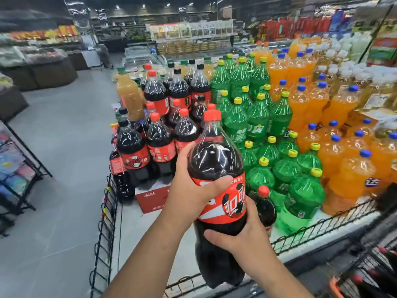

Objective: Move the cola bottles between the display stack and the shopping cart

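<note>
The left hand (191, 190) and right hand (245, 235) carry a big cola bottle (217, 162), fingers (214, 235) wrapped round it; next, it needs setting down gently.

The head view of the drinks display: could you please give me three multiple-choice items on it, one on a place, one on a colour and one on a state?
1. Where do the green bottles stand in the picture, relative to the orange bottles?
A. To their left
B. To their right
C. Stacked on top of them

2. What colour is the cap of the held cola bottle?
A. Blue
B. Red
C. Yellow

3. How is that bottle held?
A. By one hand alone
B. It stands untouched on the stack
C. By both hands

Answers:
1 A: the green block fills the picture's middle and the orange block lies to its right.
2 B: the cap is plainly red.
3 C: the left hand grips it at the label and the right hand grips it lower down.
</note>
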Tool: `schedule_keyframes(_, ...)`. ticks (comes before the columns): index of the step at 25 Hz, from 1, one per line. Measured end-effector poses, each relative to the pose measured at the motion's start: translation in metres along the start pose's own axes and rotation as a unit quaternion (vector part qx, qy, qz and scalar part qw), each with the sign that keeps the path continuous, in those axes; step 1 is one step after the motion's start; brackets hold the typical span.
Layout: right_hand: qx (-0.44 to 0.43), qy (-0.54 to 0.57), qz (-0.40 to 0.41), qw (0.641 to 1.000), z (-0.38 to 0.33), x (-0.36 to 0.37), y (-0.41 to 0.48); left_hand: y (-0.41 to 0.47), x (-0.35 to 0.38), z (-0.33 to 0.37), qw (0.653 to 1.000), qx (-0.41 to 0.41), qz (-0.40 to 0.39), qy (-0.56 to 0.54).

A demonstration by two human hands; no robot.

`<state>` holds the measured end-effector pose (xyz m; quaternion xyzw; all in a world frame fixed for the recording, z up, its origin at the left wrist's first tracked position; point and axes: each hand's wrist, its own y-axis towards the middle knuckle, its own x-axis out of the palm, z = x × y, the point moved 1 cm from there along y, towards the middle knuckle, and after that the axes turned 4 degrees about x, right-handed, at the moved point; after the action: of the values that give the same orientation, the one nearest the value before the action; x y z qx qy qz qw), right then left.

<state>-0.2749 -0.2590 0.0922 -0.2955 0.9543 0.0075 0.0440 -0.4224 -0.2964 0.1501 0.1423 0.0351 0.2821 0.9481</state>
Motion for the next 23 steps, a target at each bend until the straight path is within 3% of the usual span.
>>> schedule_keyframes(8, 0.019, 0.016, -0.091, 0.995, 0.043, 0.004, 0.046, 0.011, -0.013, -0.045, 0.995, -0.04, 0.033, 0.084)
schedule_keyframes(23, 0.048, 0.044, -0.191, 0.979, 0.121, 0.002, 0.091, 0.013, -0.012, -0.087, 0.97, -0.128, -0.02, 0.207)
